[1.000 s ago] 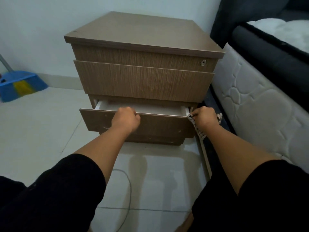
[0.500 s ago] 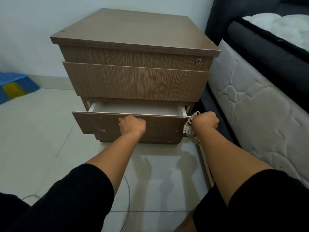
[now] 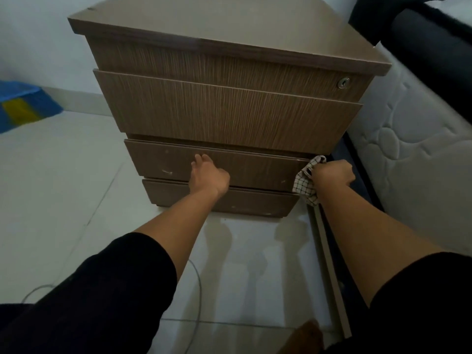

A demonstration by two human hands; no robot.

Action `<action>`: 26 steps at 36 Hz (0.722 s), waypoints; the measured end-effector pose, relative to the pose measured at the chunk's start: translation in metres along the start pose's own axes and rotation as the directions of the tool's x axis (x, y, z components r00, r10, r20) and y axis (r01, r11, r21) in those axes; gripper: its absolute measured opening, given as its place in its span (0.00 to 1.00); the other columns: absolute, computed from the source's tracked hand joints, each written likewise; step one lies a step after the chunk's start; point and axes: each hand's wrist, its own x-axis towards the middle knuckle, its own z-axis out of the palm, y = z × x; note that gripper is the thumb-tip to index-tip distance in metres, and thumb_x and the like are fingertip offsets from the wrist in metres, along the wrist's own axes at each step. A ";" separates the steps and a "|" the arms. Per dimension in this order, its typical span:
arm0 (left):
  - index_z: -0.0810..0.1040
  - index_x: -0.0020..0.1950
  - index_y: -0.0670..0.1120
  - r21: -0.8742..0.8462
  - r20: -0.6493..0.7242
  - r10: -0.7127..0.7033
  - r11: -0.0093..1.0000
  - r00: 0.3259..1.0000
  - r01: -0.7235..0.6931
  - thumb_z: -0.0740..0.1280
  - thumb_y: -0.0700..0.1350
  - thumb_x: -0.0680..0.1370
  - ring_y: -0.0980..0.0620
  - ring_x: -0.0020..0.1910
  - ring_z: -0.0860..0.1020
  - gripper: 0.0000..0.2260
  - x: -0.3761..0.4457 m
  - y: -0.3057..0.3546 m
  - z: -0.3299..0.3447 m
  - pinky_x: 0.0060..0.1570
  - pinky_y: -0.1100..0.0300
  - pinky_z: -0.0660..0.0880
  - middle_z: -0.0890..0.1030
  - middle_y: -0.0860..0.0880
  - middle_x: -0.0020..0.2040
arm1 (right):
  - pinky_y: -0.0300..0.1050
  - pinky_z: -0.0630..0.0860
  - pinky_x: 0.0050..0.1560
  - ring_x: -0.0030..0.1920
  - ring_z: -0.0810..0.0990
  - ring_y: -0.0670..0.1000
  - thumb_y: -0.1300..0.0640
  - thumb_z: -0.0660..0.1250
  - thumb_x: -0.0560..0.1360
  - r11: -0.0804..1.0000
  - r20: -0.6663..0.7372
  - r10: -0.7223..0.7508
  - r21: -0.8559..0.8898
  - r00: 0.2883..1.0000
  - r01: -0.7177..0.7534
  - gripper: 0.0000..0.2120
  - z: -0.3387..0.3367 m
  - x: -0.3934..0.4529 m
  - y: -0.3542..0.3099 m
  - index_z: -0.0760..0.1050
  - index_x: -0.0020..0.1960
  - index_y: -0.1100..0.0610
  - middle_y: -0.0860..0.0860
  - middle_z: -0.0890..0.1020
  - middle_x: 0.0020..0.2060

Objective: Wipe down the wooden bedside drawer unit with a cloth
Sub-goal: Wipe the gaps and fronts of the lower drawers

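Observation:
The brown wooden drawer unit [image 3: 229, 72] stands on the tiled floor with a keyhole at the top right of its front. Its lowest drawer [image 3: 255, 169] is pushed in, flush with the front. My left hand [image 3: 208, 173] presses flat against the middle of that drawer front, fingers straight. My right hand [image 3: 332, 173] grips a checked white cloth [image 3: 305, 185] at the drawer's right end, beside the unit's corner. The cloth hangs down from my fist.
A mattress [image 3: 408, 154] with a dark bed frame stands close on the right. A blue and yellow broom head [image 3: 23, 108] lies at the far left by the wall. A thin cable [image 3: 196, 284] runs over the floor, and a long strip [image 3: 329, 272] lies beside the bed.
The lowest drawer, open before, has been pushed in by my left hand, which changed from gripping its top edge to pressing its front. My head has come closer to the unit.

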 end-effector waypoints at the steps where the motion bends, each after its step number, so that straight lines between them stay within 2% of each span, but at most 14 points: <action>1: 0.48 0.78 0.40 -0.006 -0.003 0.002 1.000 1.000 -0.002 0.54 0.44 0.82 0.45 0.78 0.49 0.27 0.000 0.000 0.001 0.74 0.54 0.52 0.46 0.44 0.79 | 0.46 0.76 0.50 0.60 0.77 0.57 0.60 0.64 0.77 1.000 -0.009 0.006 0.001 1.000 -0.006 0.19 0.001 0.001 0.001 0.69 0.67 0.64 0.62 0.75 0.62; 4: 0.49 0.79 0.41 -0.008 -0.006 0.006 1.000 1.000 -0.006 0.54 0.44 0.82 0.45 0.78 0.49 0.26 -0.002 -0.005 0.004 0.74 0.53 0.53 0.46 0.45 0.79 | 0.42 0.73 0.41 0.60 0.77 0.57 0.61 0.64 0.77 0.999 -0.031 0.005 0.038 1.000 -0.004 0.18 0.002 0.000 0.006 0.70 0.66 0.63 0.61 0.76 0.62; 8: 0.55 0.78 0.42 0.012 -0.020 0.020 1.000 1.000 -0.020 0.55 0.45 0.82 0.45 0.77 0.52 0.24 0.003 -0.013 -0.007 0.74 0.54 0.52 0.52 0.46 0.79 | 0.42 0.73 0.47 0.54 0.77 0.55 0.61 0.66 0.75 0.971 -0.018 -0.043 0.233 0.999 0.046 0.17 0.001 -0.010 0.013 0.67 0.62 0.62 0.60 0.75 0.59; 10: 0.59 0.77 0.43 -0.002 -0.042 0.007 1.000 0.999 -0.007 0.55 0.45 0.81 0.44 0.76 0.56 0.23 0.005 -0.017 -0.018 0.73 0.55 0.54 0.56 0.46 0.78 | 0.44 0.75 0.48 0.54 0.77 0.56 0.61 0.67 0.73 0.952 -0.051 -0.197 0.230 0.979 0.204 0.15 0.004 -0.020 0.014 0.67 0.56 0.61 0.61 0.75 0.57; 12: 0.63 0.75 0.43 -0.042 -0.081 -0.033 0.999 0.996 0.030 0.56 0.45 0.81 0.43 0.74 0.62 0.22 0.006 -0.021 -0.033 0.70 0.55 0.60 0.63 0.43 0.75 | 0.47 0.74 0.51 0.54 0.75 0.57 0.62 0.67 0.71 0.890 -0.088 -0.437 0.099 0.895 0.445 0.12 0.010 -0.034 0.013 0.67 0.51 0.60 0.60 0.74 0.55; 13: 0.65 0.74 0.43 -0.057 -0.098 -0.059 0.997 0.993 0.054 0.56 0.45 0.81 0.42 0.72 0.64 0.21 0.005 -0.023 -0.040 0.68 0.55 0.63 0.66 0.42 0.73 | 0.46 0.71 0.50 0.53 0.74 0.57 0.63 0.66 0.72 0.830 -0.077 -0.555 0.010 0.828 0.557 0.11 0.013 -0.042 0.012 0.68 0.51 0.62 0.60 0.73 0.55; 15: 0.69 0.71 0.40 -0.070 -0.126 -0.106 0.993 0.986 0.098 0.56 0.44 0.81 0.41 0.69 0.68 0.19 0.007 -0.031 -0.055 0.64 0.55 0.66 0.70 0.40 0.70 | 0.44 0.67 0.46 0.51 0.72 0.58 0.64 0.65 0.72 0.643 -0.008 -0.761 -0.144 0.649 0.752 0.09 0.022 -0.060 0.008 0.70 0.52 0.63 0.60 0.72 0.54; 18: 0.74 0.65 0.36 -0.143 -0.139 -0.215 0.970 0.967 0.195 0.55 0.43 0.81 0.40 0.64 0.72 0.17 0.017 -0.046 -0.077 0.58 0.55 0.68 0.75 0.39 0.65 | 0.48 0.73 0.40 0.45 0.76 0.61 0.70 0.69 0.67 0.246 0.101 -0.958 -0.200 0.270 0.949 0.09 0.038 -0.087 -0.007 0.75 0.46 0.65 0.61 0.76 0.45; 20: 0.72 0.66 0.35 -0.255 -0.114 -0.313 0.926 0.943 0.277 0.53 0.45 0.82 0.40 0.65 0.71 0.19 0.024 -0.057 -0.089 0.62 0.55 0.67 0.74 0.38 0.66 | 0.49 0.77 0.35 0.40 0.78 0.62 0.73 0.71 0.61 0.011 0.156 -0.987 -0.178 0.039 0.984 0.11 0.054 -0.101 -0.020 0.77 0.42 0.66 0.61 0.78 0.38; 21: 0.69 0.69 0.35 -0.345 -0.092 -0.352 0.889 0.932 0.301 0.51 0.47 0.83 0.40 0.67 0.70 0.21 0.027 -0.064 -0.094 0.65 0.54 0.66 0.71 0.38 0.69 | 0.49 0.77 0.34 0.39 0.78 0.62 0.74 0.71 0.60 -0.080 0.196 -0.980 -0.169 -0.046 0.982 0.11 0.063 -0.108 -0.028 0.78 0.42 0.66 0.61 0.78 0.37; 23: 0.65 0.72 0.38 -0.529 -0.040 -0.385 0.791 0.922 0.307 0.49 0.53 0.83 0.40 0.70 0.67 0.25 0.033 -0.079 -0.098 0.70 0.51 0.64 0.68 0.39 0.72 | 0.48 0.77 0.34 0.38 0.78 0.60 0.74 0.70 0.62 -0.223 0.266 -0.948 -0.170 -0.173 0.960 0.10 0.081 -0.122 -0.045 0.80 0.42 0.65 0.59 0.79 0.36; 26: 0.67 0.72 0.44 -0.744 0.051 -0.408 0.593 0.911 0.308 0.48 0.61 0.79 0.42 0.69 0.69 0.29 0.041 -0.105 -0.099 0.70 0.46 0.64 0.70 0.43 0.71 | 0.48 0.76 0.35 0.38 0.77 0.58 0.72 0.67 0.66 -0.405 0.309 -0.888 -0.170 -0.342 0.898 0.07 0.112 -0.142 -0.071 0.80 0.41 0.64 0.58 0.79 0.36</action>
